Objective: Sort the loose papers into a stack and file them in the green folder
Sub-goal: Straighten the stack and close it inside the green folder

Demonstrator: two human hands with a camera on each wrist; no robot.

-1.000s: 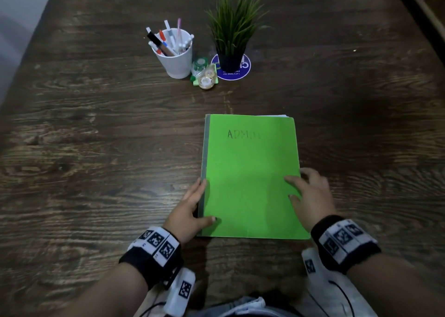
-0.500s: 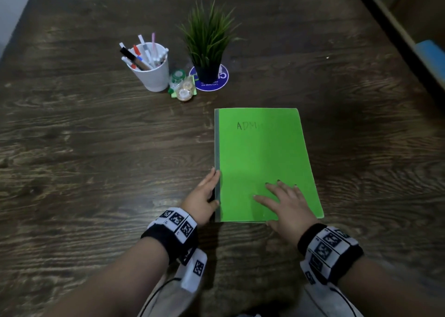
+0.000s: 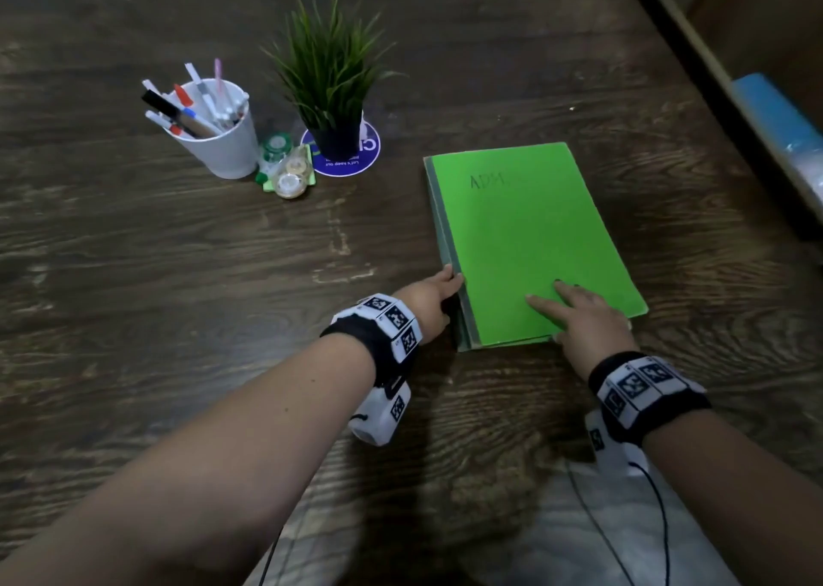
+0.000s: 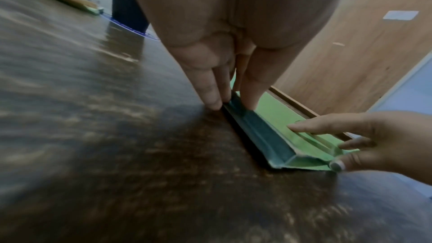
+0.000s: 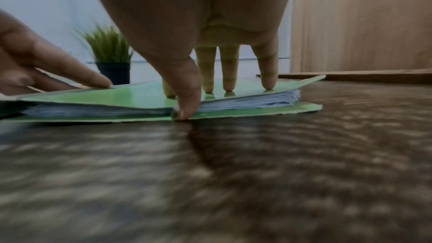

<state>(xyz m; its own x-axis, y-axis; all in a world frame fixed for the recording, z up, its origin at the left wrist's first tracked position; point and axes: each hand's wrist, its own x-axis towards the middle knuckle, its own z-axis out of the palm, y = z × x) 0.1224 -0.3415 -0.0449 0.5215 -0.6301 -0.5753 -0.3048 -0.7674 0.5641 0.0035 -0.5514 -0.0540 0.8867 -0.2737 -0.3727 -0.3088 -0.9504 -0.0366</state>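
**Ana:** Right wrist view first, since it is nearest: the right hand point(image 5: 194, 47) has straight fingers pressing the cover of the green folder point(image 5: 140, 95), with the thumb at the near edge. The papers point(image 5: 245, 102) sit stacked between the covers.

**Ben:** So filing looks done, I judge. And the left hand point(image 3: 427, 305)?

**Ana:** Its fingers are extended against the folder's spine, thumb on top, nothing gripped.

**Ben:** Then keep even pressure so the sheets don't creep out the open side, and use the spine hand as a stop.

**Ana:** Agreed. The folder lies closed on the table point(image 3: 178, 296), right of centre. Farther off stand the pen cup point(image 3: 222, 140) and the plant point(image 3: 332, 82), well apart.
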